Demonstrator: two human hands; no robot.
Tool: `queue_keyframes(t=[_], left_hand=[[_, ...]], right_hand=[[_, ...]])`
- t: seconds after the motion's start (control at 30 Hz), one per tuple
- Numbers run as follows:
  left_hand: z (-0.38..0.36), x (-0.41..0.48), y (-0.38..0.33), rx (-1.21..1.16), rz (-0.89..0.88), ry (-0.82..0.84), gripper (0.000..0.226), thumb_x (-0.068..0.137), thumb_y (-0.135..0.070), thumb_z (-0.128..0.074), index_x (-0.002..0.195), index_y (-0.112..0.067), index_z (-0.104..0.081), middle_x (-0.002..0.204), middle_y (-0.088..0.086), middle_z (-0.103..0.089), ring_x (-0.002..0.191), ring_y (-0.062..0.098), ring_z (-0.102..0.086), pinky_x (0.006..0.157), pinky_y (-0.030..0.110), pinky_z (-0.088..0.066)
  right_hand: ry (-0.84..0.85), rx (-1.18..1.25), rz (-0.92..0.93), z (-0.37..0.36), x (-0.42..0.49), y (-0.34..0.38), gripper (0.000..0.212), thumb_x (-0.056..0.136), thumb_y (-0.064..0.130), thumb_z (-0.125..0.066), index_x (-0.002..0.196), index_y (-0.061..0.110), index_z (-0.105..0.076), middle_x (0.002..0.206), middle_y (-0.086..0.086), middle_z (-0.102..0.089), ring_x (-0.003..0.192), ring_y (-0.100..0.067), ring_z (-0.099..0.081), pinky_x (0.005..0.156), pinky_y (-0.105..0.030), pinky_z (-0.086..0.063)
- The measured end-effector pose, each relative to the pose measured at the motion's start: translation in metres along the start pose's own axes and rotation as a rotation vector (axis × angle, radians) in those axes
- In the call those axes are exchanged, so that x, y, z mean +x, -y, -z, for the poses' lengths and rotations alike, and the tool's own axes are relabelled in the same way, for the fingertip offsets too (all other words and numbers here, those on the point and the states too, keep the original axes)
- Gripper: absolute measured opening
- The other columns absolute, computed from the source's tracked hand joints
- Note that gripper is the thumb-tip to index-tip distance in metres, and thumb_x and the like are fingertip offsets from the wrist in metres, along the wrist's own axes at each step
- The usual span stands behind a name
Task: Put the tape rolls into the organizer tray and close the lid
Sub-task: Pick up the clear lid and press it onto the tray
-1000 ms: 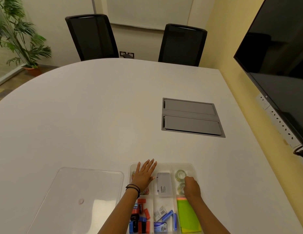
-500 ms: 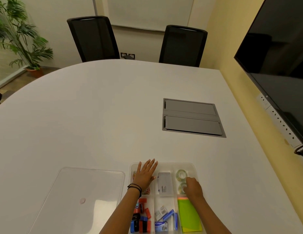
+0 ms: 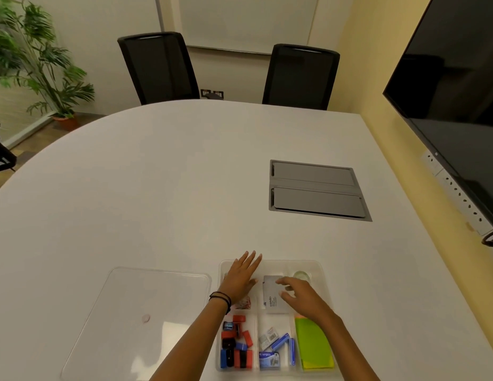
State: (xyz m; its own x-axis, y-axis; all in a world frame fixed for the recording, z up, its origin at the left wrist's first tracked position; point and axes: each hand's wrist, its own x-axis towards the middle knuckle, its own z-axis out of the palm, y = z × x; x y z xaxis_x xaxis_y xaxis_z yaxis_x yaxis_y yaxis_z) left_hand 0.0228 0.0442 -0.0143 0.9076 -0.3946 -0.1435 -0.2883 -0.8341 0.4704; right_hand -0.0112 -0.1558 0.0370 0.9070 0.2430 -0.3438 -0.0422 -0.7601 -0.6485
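Note:
A clear organizer tray [image 3: 321, 270] sits at the near edge of the white table. One clear tape roll [image 3: 301, 275] lies in its far right compartment; a second roll is hidden under my right hand. My left hand [image 3: 241, 279] rests flat on the tray's far left compartment, fingers spread. My right hand [image 3: 301, 298] hovers over the tray's middle with fingers apart, partly above a grey box [image 3: 273, 294], holding nothing. The clear lid [image 3: 135, 320] lies flat on the table left of the tray.
The tray also holds red, blue and black clips [image 3: 237, 345], blue staple boxes [image 3: 275, 349] and green sticky notes [image 3: 314, 345]. A grey cable hatch [image 3: 317, 189] is set into the table farther back. Two black chairs stand beyond, a screen on the right wall.
My right hand has lifted off the tape rolls and moved left over the grey box, fingers spreading. My left hand stays on the tray.

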Motion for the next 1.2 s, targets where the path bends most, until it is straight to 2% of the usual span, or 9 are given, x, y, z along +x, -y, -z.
queue_keyframes(t=[0.23, 0.4, 0.6, 0.7, 0.8, 0.9, 0.97, 1.1, 1.2], left_hand=[[0.039, -0.05, 0.054, -0.184, 0.089, -0.213, 0.052, 0.098, -0.019, -0.046, 0.145, -0.015, -0.023, 0.154, 0.011, -0.024, 0.142, 0.023, -0.022, 0.117, 0.036, -0.018], [0.051, -0.114, 0.118, -0.234, 0.338, -0.311, 0.049, 0.096, -0.014, -0.05, 0.141, -0.011, -0.032, 0.148, 0.012, -0.037, 0.138, 0.026, -0.032, 0.115, 0.037, -0.024], [0.046, -0.189, 0.183, -0.148, 0.686, -0.259, 0.051, 0.096, -0.017, -0.049, 0.142, -0.01, -0.028, 0.152, 0.018, -0.027, 0.14, 0.032, -0.026, 0.114, 0.043, -0.024], [0.046, -0.218, 0.204, -0.113, 0.83, -0.225, 0.052, 0.096, -0.017, -0.048, 0.142, -0.006, -0.026, 0.151, 0.021, -0.027, 0.139, 0.034, -0.026, 0.113, 0.042, -0.026], [0.044, -0.239, 0.216, -0.089, 0.943, -0.168, 0.048, 0.099, -0.015, -0.041, 0.142, -0.003, -0.024, 0.15, 0.02, -0.03, 0.136, 0.034, -0.031, 0.11, 0.041, -0.03], [0.041, -0.248, 0.22, -0.072, 0.986, -0.169, 0.043, 0.098, -0.011, -0.038, 0.14, -0.002, -0.029, 0.144, 0.02, -0.035, 0.126, 0.034, -0.042, 0.1, 0.042, -0.04], [0.041, -0.25, 0.221, -0.091, 0.99, -0.218, 0.041, 0.097, -0.007, -0.04, 0.137, -0.001, -0.035, 0.138, 0.021, -0.04, 0.118, 0.036, -0.047, 0.093, 0.044, -0.045], [0.043, -0.245, 0.223, -0.149, 0.991, -0.291, 0.037, 0.095, -0.004, -0.041, 0.131, 0.002, -0.042, 0.128, 0.024, -0.046, 0.109, 0.038, -0.051, 0.085, 0.045, -0.046], [0.048, -0.242, 0.229, -0.274, 1.014, -0.374, 0.037, 0.094, 0.0, -0.042, 0.13, 0.003, -0.045, 0.128, 0.03, -0.045, 0.11, 0.045, -0.05, 0.093, 0.048, -0.043]], right_hand=[[0.134, 0.091, 0.183, -0.039, -0.001, 0.047, 0.03, 0.092, 0.017, -0.052, 0.121, 0.02, -0.058, 0.123, -0.001, -0.063, 0.105, -0.009, -0.06, 0.092, -0.023, -0.049], [0.236, 0.145, 0.243, -0.078, 0.001, 0.082, 0.029, 0.093, 0.016, -0.05, 0.121, 0.018, -0.056, 0.123, 0.0, -0.059, 0.105, -0.006, -0.055, 0.088, -0.012, -0.043], [0.325, 0.097, 0.236, -0.128, 0.002, 0.113, 0.034, 0.094, 0.021, -0.052, 0.127, 0.014, -0.051, 0.138, -0.006, -0.048, 0.123, -0.016, -0.049, 0.101, -0.027, -0.044], [0.399, 0.018, 0.201, -0.152, 0.002, 0.121, 0.04, 0.095, 0.023, -0.051, 0.133, 0.013, -0.044, 0.147, -0.009, -0.036, 0.133, -0.021, -0.039, 0.112, -0.034, -0.036], [0.435, -0.044, 0.172, -0.175, -0.002, 0.122, 0.049, 0.095, 0.027, -0.049, 0.14, 0.015, -0.034, 0.158, -0.013, -0.01, 0.144, -0.021, -0.018, 0.117, -0.031, -0.019], [0.433, -0.062, 0.12, -0.188, -0.004, 0.121, 0.054, 0.097, 0.025, -0.046, 0.144, 0.011, -0.025, 0.156, -0.021, 0.012, 0.146, -0.027, -0.01, 0.119, -0.032, -0.015], [0.412, -0.054, 0.059, -0.192, -0.003, 0.123, 0.053, 0.097, 0.023, -0.044, 0.144, 0.009, -0.023, 0.154, -0.024, 0.016, 0.146, -0.031, -0.009, 0.119, -0.034, -0.017], [0.383, 0.085, -0.064, -0.194, 0.004, 0.126, 0.051, 0.096, 0.021, -0.047, 0.142, 0.011, -0.029, 0.156, -0.021, -0.008, 0.146, -0.026, -0.008, 0.116, -0.028, -0.021], [0.354, 0.201, -0.148, -0.19, 0.01, 0.127, 0.043, 0.093, 0.018, -0.051, 0.134, 0.014, -0.041, 0.148, -0.014, -0.03, 0.133, -0.022, -0.036, 0.101, -0.023, -0.036]])
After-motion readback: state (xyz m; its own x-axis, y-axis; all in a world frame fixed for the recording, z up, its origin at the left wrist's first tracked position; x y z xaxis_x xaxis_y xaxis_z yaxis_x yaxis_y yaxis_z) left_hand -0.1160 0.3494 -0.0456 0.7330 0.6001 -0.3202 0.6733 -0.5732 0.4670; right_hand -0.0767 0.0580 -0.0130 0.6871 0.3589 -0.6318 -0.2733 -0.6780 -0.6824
